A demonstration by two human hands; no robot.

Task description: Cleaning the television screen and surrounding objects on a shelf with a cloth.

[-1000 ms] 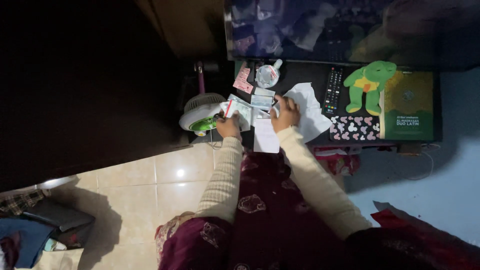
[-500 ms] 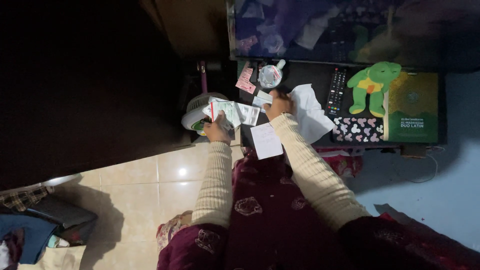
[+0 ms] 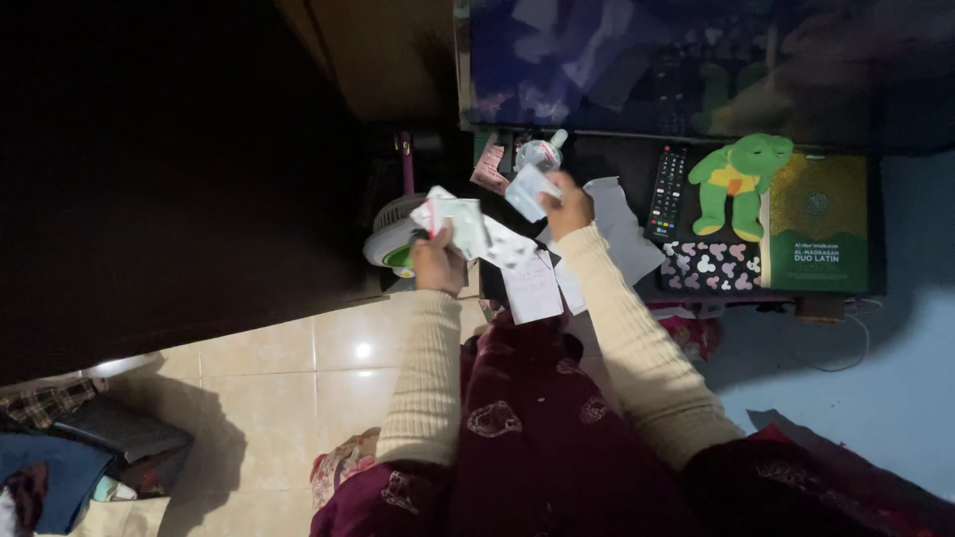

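My left hand grips a fanned bunch of small papers and cards, held up above the left edge of the dark low table. My right hand is lifted over the table and pinches one small pale card close to the bunch. A white note sheet hangs over the table's near edge below my hands. A crumpled white paper lies just right of my right wrist.
On the table are a remote control, a green frog plush, a green book, a patterned pouch, a pink slip and a small bottle. A small white fan stands left. Tiled floor is below.
Both hands have risen off the table. My right hand picked up a small card and brought it toward the bunch in my left hand.
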